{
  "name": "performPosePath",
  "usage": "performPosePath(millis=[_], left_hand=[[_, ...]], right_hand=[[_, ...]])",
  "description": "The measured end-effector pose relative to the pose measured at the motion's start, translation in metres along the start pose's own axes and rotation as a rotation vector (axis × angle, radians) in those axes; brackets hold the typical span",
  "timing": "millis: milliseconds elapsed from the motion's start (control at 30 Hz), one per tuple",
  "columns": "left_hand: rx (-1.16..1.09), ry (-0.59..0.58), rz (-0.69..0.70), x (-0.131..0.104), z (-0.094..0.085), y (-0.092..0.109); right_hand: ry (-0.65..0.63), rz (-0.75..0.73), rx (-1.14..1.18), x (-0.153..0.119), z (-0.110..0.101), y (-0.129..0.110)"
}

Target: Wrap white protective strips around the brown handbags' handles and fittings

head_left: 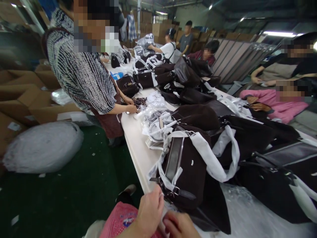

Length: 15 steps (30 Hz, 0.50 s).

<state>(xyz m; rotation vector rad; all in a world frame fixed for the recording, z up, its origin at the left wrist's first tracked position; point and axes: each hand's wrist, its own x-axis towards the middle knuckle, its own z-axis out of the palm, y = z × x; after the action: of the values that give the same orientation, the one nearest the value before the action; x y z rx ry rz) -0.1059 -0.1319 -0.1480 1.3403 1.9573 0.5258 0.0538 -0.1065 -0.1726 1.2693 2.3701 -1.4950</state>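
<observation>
Your left hand (151, 211) and right hand (179, 226) meeting at bottom centre of frame, both pinching white wrap strip (162, 201) hanging off brown bag (184, 172) just above.

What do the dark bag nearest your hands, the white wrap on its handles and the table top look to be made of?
The brown bag looks like matte suede or a suede-like fabric: soft and unreflective, with a glossier zipped panel. The handle wrap looks like thin white foam or paper sheet, creased and dull. The table looks like smooth pale laminate. Both hands, left hand and right hand, pinch something small, unclear.
</observation>
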Motion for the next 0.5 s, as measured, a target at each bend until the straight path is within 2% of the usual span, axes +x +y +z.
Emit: performPosePath(millis=[100, 133, 167, 267, 400, 500], left_hand=[[0.273, -0.102, 0.056, -0.002, 0.004, -0.001], [0.333, -0.129, 0.082, -0.002, 0.005, 0.000], [0.380, -0.152, 0.111, -0.001, 0.006, 0.002], [0.455, -0.230, 0.194, 0.001, 0.003, 0.009], [0.465, -0.292, 0.248, 0.003, -0.002, 0.015], [0.456, -0.278, 0.277, 0.003, -0.001, 0.014]], right_hand=[[0.190, -0.106, 0.030, 0.004, -0.064, -0.037], [0.201, -0.152, -0.010, 0.013, -0.081, -0.050], [0.158, -0.196, -0.090, 0.025, -0.094, -0.063], [-0.162, -0.260, -0.399, 0.069, -0.112, -0.089], [-0.559, -0.234, -0.557, 0.120, -0.103, -0.099], [-0.795, -0.199, -0.633, 0.143, -0.093, -0.098]])
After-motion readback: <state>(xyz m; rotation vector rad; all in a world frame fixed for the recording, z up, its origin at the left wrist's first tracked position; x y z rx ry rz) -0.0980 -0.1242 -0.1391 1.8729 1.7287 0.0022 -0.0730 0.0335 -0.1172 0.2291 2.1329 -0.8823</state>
